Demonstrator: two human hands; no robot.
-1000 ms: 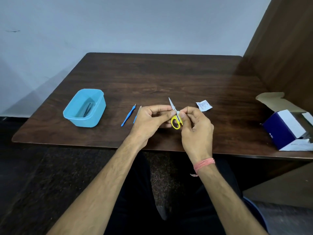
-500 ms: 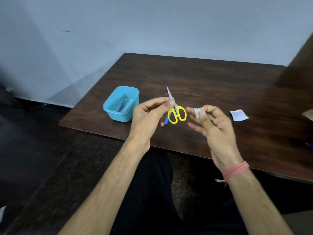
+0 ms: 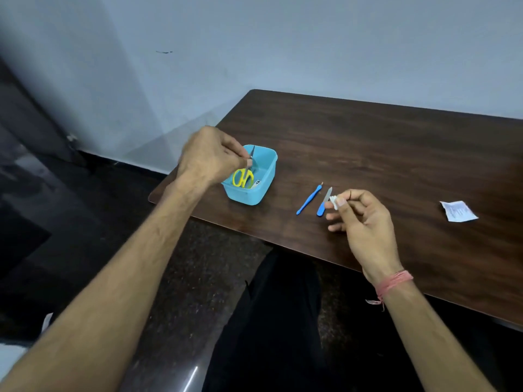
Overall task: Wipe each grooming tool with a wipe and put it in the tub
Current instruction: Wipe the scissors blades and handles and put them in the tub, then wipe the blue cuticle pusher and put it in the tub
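left hand [image 3: 210,155] pinches scissors [image 3: 244,174] over tub [image 3: 261,190], handles seemingly inside.

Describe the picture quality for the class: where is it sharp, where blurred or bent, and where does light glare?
Head view: the scissors in the tub and the wipe are fairly sharp; the left hand is slightly soft; the wide lens bends the table edges and stretches the forearms; a bright glint streaks the dark floor at the bottom; the left side lies in shadow.
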